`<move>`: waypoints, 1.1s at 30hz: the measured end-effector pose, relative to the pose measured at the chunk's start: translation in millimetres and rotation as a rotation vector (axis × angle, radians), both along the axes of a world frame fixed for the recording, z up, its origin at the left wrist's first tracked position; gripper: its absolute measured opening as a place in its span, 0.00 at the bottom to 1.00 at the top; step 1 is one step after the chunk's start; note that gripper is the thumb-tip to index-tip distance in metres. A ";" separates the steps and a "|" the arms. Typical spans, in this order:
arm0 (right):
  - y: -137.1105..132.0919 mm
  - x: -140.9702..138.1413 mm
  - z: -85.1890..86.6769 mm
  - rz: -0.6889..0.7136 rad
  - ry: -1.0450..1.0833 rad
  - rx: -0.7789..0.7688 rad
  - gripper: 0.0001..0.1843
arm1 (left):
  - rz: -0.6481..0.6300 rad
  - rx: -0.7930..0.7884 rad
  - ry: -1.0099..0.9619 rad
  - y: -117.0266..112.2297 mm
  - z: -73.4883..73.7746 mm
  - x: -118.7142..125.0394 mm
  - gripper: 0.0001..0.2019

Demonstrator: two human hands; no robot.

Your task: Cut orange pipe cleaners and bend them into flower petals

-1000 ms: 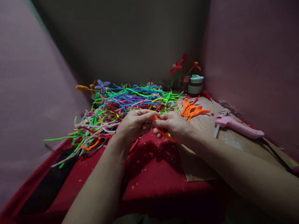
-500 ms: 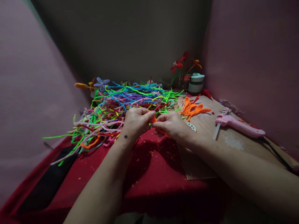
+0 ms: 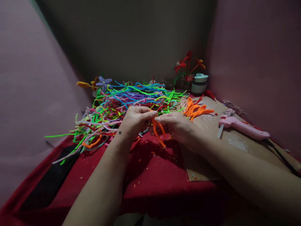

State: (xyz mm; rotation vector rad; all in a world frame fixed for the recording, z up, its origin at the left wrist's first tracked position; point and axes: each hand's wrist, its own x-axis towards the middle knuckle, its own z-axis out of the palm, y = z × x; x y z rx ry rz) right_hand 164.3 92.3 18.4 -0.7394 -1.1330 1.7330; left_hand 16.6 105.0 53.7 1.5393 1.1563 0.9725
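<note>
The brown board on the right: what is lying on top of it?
On the brown board, a pink glue gun, looped orange pieces and a pale smear show. The right hand and forearm cover part; anything behind them cannot be seen.

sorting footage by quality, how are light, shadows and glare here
Head view: dim overall, the dark grey back wall murkiest; head view: the bare left hand and bare right hand cast shadows on the red fabric tablecloth; head view: the pink plastic glue gun reads clearly, no strong glare.
</note>
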 end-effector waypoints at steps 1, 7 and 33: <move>0.2 -0.3 -0.6 -0.007 -0.002 -0.005 0.06 | -0.011 -0.002 0.001 0.5 -0.8 -0.1 0.11; 1.9 -3.2 -4.3 -0.043 -0.057 -0.004 0.06 | -0.067 -0.015 0.006 1.4 -2.9 1.7 0.11; 20.5 1.2 -5.4 -0.374 0.361 -0.223 0.02 | -0.173 -0.123 0.049 -4.9 -8.7 16.0 0.11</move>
